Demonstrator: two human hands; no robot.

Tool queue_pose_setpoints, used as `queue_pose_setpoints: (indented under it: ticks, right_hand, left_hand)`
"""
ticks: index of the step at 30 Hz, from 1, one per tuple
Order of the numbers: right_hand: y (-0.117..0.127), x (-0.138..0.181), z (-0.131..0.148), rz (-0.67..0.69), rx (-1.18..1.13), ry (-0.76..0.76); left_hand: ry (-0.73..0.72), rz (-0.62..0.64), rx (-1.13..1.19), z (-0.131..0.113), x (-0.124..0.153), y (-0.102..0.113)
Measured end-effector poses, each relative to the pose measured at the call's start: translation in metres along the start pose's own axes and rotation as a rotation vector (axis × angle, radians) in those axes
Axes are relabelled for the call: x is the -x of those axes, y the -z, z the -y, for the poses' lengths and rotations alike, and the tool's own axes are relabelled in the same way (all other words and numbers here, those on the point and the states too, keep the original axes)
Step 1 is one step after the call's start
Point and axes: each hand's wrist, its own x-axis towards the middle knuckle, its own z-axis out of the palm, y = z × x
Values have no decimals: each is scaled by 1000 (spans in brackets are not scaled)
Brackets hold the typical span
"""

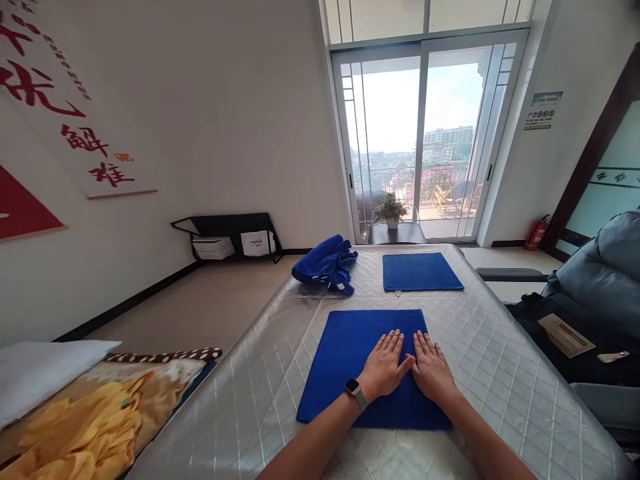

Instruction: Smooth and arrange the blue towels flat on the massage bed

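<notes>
A blue towel (345, 360) lies flat in a near-square on the silver quilted table cover (270, 380). Both palms rest on its right half. My left hand (386, 365), with a watch on the wrist, lies flat with its fingers stretched forward. Beside it my right hand (433, 368) is flat too, near the towel's right edge, and the thumbs meet. Farther back lies a second flat blue towel (423, 272), with a small white tag at its near edge. A crumpled heap of blue towels (325, 263) sits at the table's far left edge.
On the left is a bed with a white pillow (50, 370) and yellow cloth (85, 427). A grey armchair (600, 273) holding a cardboard piece (567, 335) stands at the right. Beyond the table are a potted plant (393, 212), glass sliding doors (385, 120) and a black rack (233, 227).
</notes>
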Motion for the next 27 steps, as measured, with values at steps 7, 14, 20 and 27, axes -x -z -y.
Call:
queue_pose_setpoints:
  ticks: [7,14,20,27]
  right_hand:
    - [6,2,2,6,-61,-8]
    - [2,2,2,-15,-30,-1]
    - [-4,1,2,-50,-6,-3]
    - [-3,3,3,-63,27,2]
  left_hand:
    - [222,39,-127,72,47,19]
    - [444,-24,-169,144,87,24]
    - [372,-89,-194,164,95,11]
    - [409,-114,-185,162,95,11]
